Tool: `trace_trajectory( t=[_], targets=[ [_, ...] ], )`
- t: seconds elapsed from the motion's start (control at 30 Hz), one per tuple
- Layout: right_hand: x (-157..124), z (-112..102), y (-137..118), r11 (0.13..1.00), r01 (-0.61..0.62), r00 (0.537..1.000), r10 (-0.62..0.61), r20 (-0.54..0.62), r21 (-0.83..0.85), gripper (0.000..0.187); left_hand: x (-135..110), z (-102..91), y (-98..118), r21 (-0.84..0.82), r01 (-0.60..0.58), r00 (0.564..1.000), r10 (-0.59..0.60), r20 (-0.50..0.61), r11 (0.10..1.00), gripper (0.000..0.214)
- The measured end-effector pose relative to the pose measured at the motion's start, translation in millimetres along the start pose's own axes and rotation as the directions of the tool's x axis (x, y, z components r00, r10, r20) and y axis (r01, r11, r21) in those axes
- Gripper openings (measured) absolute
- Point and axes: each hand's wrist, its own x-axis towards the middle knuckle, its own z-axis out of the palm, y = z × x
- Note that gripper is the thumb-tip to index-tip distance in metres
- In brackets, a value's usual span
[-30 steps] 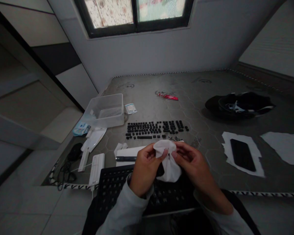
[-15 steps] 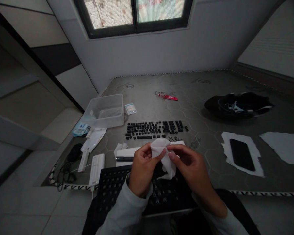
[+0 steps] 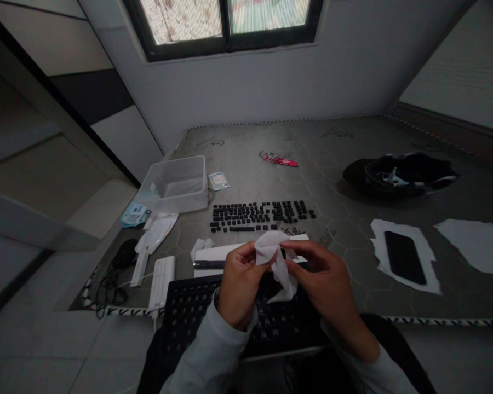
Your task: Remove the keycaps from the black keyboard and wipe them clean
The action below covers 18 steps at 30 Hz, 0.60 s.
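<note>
My left hand and my right hand are both closed on a white wipe, pinching it between thumbs and fingers just above a black keyboard frame that rests at the mattress edge over my lap. The wipe hangs crumpled between the two hands. Rows of loose black keycaps lie on the grey surface just beyond my hands. A white strip with a dark tool lies behind my left hand.
A clear plastic tub stands at the left, with small packets beside it. A red wrapper lies farther back. A black phone rests on white paper at the right, near a dark helmet-like object. A mouse with its cable sits at the left edge.
The wipe has been bunched smaller and lifted slightly between my hands; both hands shifted a little away from me. The rest stays where it was.
</note>
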Motion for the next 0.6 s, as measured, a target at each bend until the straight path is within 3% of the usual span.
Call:
trace_trajectory(
  t=[0.3, 0.47, 0.6],
  targets=[
    [1.1, -1.2, -2.4, 1.000, 0.006, 1.000, -0.006, -0.006, -0.020, 0.015, -0.6, 2.4, 2.2, -0.037, 0.046, 0.999, -0.045, 0.027, 0.998, 0.023],
    [3.8, -1.5, -1.4, 0.998, 0.055, 0.997, -0.056, -0.062, -0.029, 0.012, 0.9, 3.1, 1.1, -0.017, 0.040, 0.997, -0.040, -0.061, 0.999, 0.029],
    [5.6, -7.6, -1.4, 0.998, -0.058, 0.993, 0.062, -0.105, 0.037, 0.015, 4.1, 1.7, 1.1, 0.028, 0.007, 0.996, -0.004, -0.090, 1.000, 0.028]
  ],
)
